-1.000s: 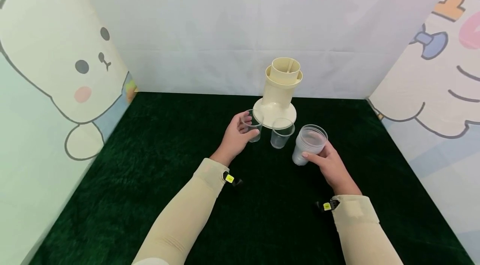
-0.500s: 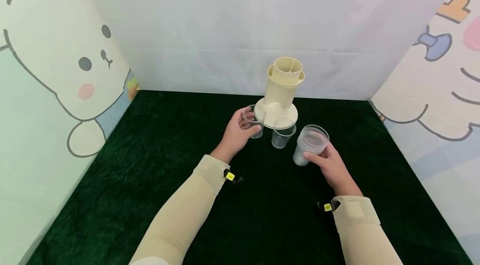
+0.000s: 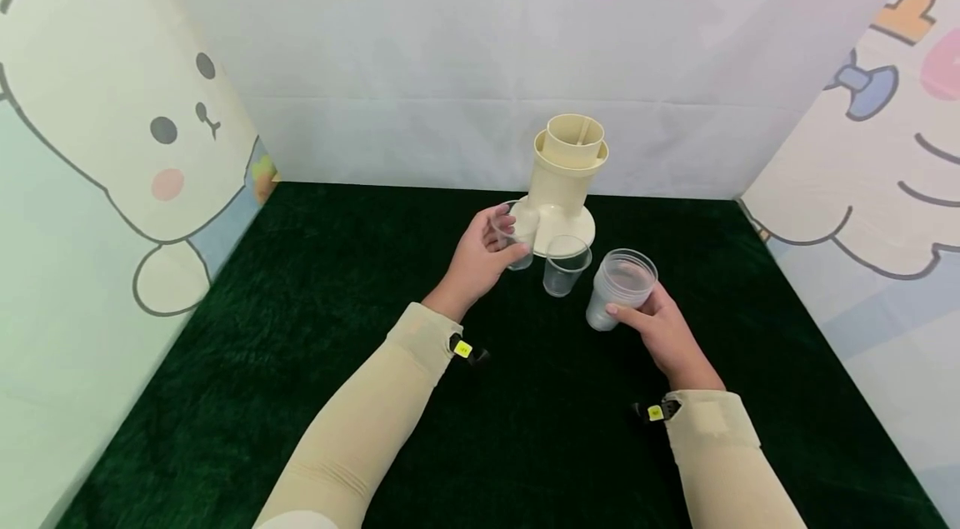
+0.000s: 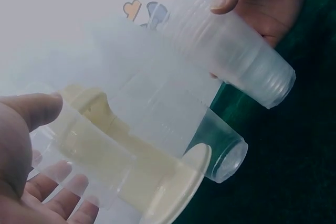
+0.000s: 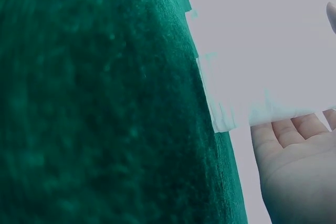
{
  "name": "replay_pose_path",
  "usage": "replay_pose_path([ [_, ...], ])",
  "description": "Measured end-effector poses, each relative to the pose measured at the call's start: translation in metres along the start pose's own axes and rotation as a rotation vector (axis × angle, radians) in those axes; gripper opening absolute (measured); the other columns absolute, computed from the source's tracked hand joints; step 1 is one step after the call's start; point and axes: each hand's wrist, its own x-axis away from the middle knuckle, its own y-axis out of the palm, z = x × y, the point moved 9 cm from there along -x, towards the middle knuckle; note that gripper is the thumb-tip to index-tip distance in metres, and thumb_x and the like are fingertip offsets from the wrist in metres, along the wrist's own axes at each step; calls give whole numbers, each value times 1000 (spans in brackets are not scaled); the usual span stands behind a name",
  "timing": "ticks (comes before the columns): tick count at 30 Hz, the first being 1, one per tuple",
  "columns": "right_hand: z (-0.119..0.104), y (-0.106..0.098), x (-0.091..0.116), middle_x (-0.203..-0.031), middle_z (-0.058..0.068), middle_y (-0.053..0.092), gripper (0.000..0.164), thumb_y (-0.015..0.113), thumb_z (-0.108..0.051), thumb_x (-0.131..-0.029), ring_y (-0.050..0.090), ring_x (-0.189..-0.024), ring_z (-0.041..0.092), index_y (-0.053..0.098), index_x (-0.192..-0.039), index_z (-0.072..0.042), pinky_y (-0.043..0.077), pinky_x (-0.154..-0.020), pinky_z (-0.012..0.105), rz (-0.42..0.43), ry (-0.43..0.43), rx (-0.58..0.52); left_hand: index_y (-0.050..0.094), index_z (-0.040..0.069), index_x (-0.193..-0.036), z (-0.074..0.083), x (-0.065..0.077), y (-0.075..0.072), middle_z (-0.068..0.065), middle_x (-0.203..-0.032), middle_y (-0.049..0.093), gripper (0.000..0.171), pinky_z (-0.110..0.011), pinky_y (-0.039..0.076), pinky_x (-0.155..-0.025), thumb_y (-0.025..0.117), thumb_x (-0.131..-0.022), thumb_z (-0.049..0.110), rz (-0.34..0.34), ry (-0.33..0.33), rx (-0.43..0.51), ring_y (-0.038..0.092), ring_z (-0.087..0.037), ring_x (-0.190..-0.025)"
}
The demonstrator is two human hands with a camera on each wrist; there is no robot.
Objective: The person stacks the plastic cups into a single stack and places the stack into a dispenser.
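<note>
My left hand holds one clear plastic cup between thumb and fingers, just left of the cream holder's base. In the left wrist view that cup is see-through, with fingers curled behind it. A second clear cup stands upright on the cloth in front of the holder, untouched. My right hand grips a stack of nested clear cups, thumb on the near side. The right wrist view shows the stack washed out above the fingers.
A cream plastic cup holder with a round base and tube-shaped top stands near the back edge. Dark green cloth covers the table. A white back wall and cartoon-printed side walls enclose it.
My left hand has moved slightly away from me and to the right with its cup, closer to the holder. The right hand and the stack stay nearly still.
</note>
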Motion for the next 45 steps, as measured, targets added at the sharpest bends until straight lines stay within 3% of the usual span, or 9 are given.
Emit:
replay_pose_path([
  [6, 0, 0, 0, -153, 10, 43, 71, 73, -26, -99, 44, -137, 25, 34, -158, -19, 29, -118, 60, -3, 2, -7, 42, 16, -153, 9, 2, 5, -2, -141, 56, 70, -39, 41, -114, 79, -94, 23, -33, 21, 12, 52, -21, -135],
  [15, 2, 0, -2, -153, 9, 43, 71, 73, -26, -99, 44, -137, 24, 34, -158, -20, 29, -118, 59, 0, -2, -9, 43, 14, -152, 28, 0, 13, -6, -142, 56, 68, -38, 43, -112, 78, -95, 24, -117, 80, -121, 54, -21, -132],
  [22, 2, -1, -1, -154, 10, 43, 72, 73, -27, -99, 43, -138, 26, 33, -158, -20, 28, -118, 61, 0, 3, -12, 40, 11, -154, 34, 0, 25, -3, -141, 57, 71, -37, 43, -112, 78, -95, 26, -206, 64, -138, 55, -21, -130],
  [26, 2, -1, -1, -153, 9, 43, 71, 73, -26, -99, 44, -138, 25, 34, -158, -20, 29, -117, 59, -5, -2, -11, 41, 16, -153, 38, 2, 32, -1, -141, 57, 67, -36, 43, -111, 77, -96, 24, -242, 45, -118, 55, -18, -130],
  [29, 2, -1, -2, -153, 8, 44, 69, 72, -25, -100, 45, -137, 22, 34, -158, -20, 33, -116, 52, -7, -8, -4, 42, 17, -152, 43, 4, 37, -1, -141, 57, 65, -35, 44, -111, 76, -97, 22, -258, 35, -67, 56, -16, -129],
  [36, 1, -2, -1, -151, 8, 46, 66, 71, -24, -100, 48, -134, 20, 36, -157, -19, 43, -102, 22, -11, -30, 10, 42, 15, -153, 55, 5, 53, -1, -140, 57, 66, -30, 46, -108, 76, -97, 22, -301, 43, -6, 57, -15, -128],
  [45, -1, -3, -1, -148, 8, 50, 63, 69, -18, -101, 52, -130, 15, 37, -156, -16, 45, -99, 18, -25, -91, -19, 40, 12, -155, 69, 7, 74, -5, -142, 56, 68, -29, 46, -108, 75, -97, 20, -373, 64, -10, 56, -16, -129],
])
